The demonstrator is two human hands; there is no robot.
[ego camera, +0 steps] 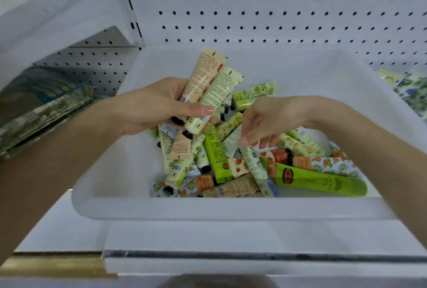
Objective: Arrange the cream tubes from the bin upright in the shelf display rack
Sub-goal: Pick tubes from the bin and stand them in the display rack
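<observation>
A white bin (231,209) on the shelf holds a loose heap of cream tubes (233,165), green, peach and floral-printed, lying crisscrossed toward its near right side. A peach tube (203,75) and a pale green tube (215,98) stand tilted above the heap, caps down.

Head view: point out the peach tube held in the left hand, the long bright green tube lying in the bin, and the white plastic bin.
Peach tube (203,73), head view, printed body.
Long bright green tube (323,180), head view, mid-body.
White plastic bin (208,207), head view, near rim.
</observation>
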